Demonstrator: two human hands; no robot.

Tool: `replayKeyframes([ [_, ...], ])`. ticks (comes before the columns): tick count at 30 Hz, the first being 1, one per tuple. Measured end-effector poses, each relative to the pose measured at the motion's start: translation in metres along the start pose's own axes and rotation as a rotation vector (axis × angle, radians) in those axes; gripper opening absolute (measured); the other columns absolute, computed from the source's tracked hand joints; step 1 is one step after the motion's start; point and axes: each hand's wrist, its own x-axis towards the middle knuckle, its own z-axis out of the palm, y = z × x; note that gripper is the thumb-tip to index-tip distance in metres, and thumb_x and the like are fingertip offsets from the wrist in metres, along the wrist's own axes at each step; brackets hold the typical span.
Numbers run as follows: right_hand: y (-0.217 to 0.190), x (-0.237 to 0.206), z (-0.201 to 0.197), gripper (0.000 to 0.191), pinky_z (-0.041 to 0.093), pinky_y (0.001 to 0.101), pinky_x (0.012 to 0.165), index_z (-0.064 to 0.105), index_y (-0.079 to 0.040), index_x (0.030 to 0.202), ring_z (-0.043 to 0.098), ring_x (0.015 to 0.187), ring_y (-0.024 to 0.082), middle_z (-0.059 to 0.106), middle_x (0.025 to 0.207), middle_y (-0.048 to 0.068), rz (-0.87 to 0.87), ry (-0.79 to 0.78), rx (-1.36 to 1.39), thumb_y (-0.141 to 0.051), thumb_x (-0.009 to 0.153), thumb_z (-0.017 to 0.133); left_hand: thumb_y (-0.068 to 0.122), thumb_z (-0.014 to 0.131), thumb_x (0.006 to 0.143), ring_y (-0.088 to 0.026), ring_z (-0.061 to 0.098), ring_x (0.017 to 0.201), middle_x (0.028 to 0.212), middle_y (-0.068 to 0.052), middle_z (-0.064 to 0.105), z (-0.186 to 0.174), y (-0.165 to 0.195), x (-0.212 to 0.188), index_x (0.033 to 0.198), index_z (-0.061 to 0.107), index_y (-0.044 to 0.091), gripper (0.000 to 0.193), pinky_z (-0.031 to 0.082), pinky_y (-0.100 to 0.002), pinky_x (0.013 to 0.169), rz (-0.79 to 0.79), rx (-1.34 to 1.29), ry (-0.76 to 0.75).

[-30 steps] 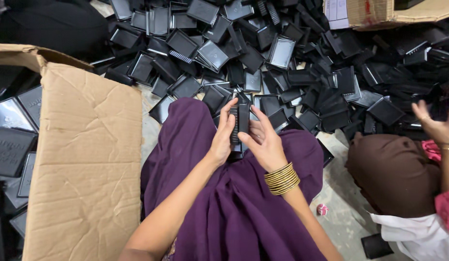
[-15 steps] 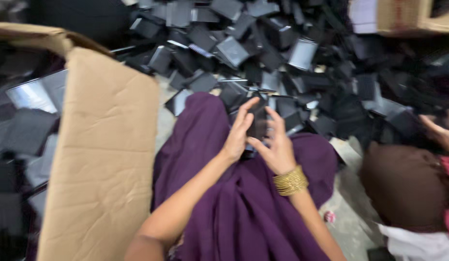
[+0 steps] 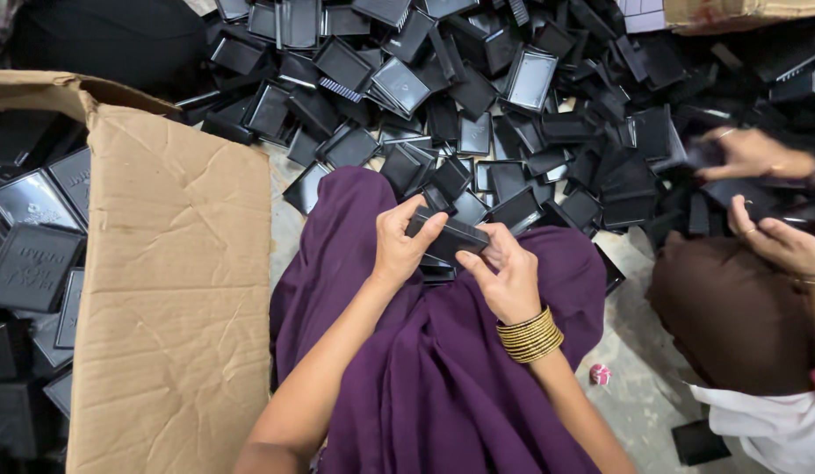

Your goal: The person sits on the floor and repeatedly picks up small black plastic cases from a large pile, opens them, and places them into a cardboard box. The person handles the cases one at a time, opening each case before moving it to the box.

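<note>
Both hands grip one flat black plastic case (image 3: 449,235) above the lap, which is draped in purple cloth (image 3: 443,386). The left hand (image 3: 400,241) pinches its left end, fingers curled over the top edge; the right hand (image 3: 506,279), gold bangles (image 3: 530,335) on its wrist, clasps the right end. Just beyond lies a heap of black plastic trays (image 3: 478,96) on the floor. An open cardboard box (image 3: 175,290) with stacked trays stands to the left. At right, another person's hands (image 3: 759,154) handle dark pieces.
</note>
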Motion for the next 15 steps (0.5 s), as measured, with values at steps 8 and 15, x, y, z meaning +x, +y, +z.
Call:
replayKeyframes([
  [8, -0.004, 0.007, -0.017, 0.048, 0.055, 0.0304, 0.094, 0.047, 0.0, 0.135, 0.067, 0.106, 0.016, 0.067, 0.112, 0.01, -0.022, -0.226, 0.087, -0.007, 0.094, 0.07, 0.019, 0.072, 0.096, -0.008, 0.049, 0.074, 0.081, -0.001, 0.053, -0.025, 0.021, -0.024, 0.088, 0.058, 0.003, 0.023, 0.044, -0.026, 0.063, -0.019, 0.05, 0.352],
  [15, 0.038, 0.007, -0.074, 0.042, 0.054, 0.0332, 0.097, 0.056, 0.0, 0.132, 0.07, 0.112, 0.02, 0.071, 0.119, 0.012, -0.032, -0.043, -0.197, -0.013, 0.094, 0.069, 0.062, 0.061, 0.096, -0.018, 0.066, 0.085, 0.125, -0.015, 0.065, -0.174, 0.119, -0.038, 0.137, 0.053, 0.011, 0.067, 0.05, -0.022, 0.06, 0.34, -0.736, 0.849],
])
